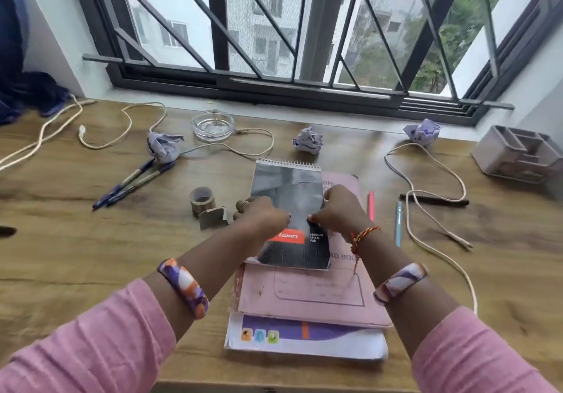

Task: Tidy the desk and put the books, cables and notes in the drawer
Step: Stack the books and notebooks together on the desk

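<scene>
Black spiral pad (288,209) tops the book stack (307,301) mid-desk (91,255) — both forearms reach forward, left hand (262,217) and right hand (342,209) knuckles-up, fingers curled, pinching the pad's sides. Cables (426,197) lie loose around.

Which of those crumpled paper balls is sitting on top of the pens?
The left crumpled paper ball, lying over the tips of the blue pens. The middle ball and the right ball sit apart from any pen.
</scene>
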A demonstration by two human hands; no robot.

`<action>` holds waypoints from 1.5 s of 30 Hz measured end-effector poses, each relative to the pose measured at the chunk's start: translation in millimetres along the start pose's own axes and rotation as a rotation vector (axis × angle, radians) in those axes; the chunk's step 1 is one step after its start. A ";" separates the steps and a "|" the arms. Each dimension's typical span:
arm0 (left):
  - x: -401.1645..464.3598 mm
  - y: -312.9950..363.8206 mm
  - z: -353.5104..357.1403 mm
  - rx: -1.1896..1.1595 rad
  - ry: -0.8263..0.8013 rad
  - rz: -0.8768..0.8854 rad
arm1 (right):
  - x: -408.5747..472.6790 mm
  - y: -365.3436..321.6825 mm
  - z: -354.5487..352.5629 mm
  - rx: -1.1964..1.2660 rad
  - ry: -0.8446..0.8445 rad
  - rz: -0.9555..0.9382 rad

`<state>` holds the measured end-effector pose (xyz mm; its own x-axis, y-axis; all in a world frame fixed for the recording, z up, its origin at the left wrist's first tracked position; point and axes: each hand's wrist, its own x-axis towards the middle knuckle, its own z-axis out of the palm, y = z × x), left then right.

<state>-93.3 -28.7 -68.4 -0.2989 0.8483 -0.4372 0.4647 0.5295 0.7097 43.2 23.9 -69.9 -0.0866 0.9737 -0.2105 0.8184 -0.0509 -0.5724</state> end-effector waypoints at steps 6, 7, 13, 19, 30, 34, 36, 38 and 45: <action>-8.7 -8.2 -7.7 -0.016 -0.052 0.055 | -22.5 -4.6 3.9 0.024 0.086 0.008; -10.7 -10.7 -8.7 -0.037 -0.054 0.061 | -28.6 -4.6 3.7 0.022 0.094 0.000; -30.9 -43.8 -6.2 -0.117 -0.138 0.160 | -73.6 18.0 1.8 -0.069 0.169 -0.011; -55.9 -81.8 -4.5 0.043 -0.195 0.367 | -124.2 51.2 18.4 0.006 0.291 -0.069; -81.6 -112.2 -7.1 0.398 -0.228 0.589 | -161.2 73.3 32.3 -0.050 0.172 -0.089; -80.2 -117.9 -5.8 0.383 -0.185 0.631 | -183.2 88.0 28.0 -0.022 0.061 -0.125; -79.6 -118.6 -5.2 0.375 -0.175 0.638 | -188.0 93.5 28.2 0.001 0.091 -0.158; -78.5 -117.4 -5.4 0.373 -0.175 0.641 | -187.2 94.8 27.6 0.030 0.114 -0.164; -67.8 -106.1 -10.2 0.367 -0.179 0.588 | -167.8 80.4 23.0 -0.003 0.102 -0.133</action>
<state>-130.9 -142.4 -108.4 0.2139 0.9660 -0.1454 0.7670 -0.0739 0.6374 110.4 -148.7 -98.8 -0.1361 0.9893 -0.0516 0.8050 0.0801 -0.5878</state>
